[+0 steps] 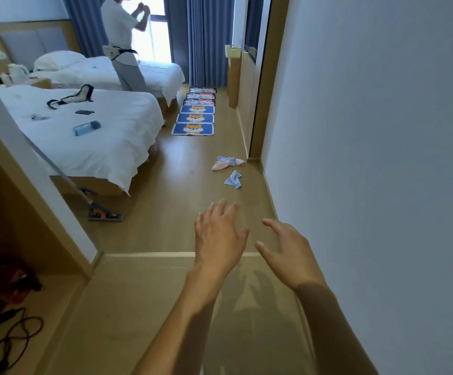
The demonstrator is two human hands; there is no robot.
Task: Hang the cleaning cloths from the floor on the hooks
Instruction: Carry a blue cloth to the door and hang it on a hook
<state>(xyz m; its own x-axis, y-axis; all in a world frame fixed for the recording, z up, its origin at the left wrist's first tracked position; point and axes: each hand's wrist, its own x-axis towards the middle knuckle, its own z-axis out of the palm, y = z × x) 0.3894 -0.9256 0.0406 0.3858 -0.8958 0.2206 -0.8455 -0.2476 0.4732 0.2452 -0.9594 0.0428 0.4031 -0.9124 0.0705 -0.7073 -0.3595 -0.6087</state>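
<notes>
Both hands are out front with fingers spread, left hand (218, 234) and right hand (287, 253) holding nothing. The crumpled blue-striped and pink cleaning cloths (229, 169) lie on the light wooden floor (165, 185) ahead, near the white wall (369, 131).

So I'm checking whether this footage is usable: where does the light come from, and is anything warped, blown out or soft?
Head view: daylight enters through the window, which is blown out to white; the hands throw soft shadows on the floor towards the camera; the wide lens bends the wall and door frame; the cloths are small and slightly soft; the bottom left corner is dark.
</notes>
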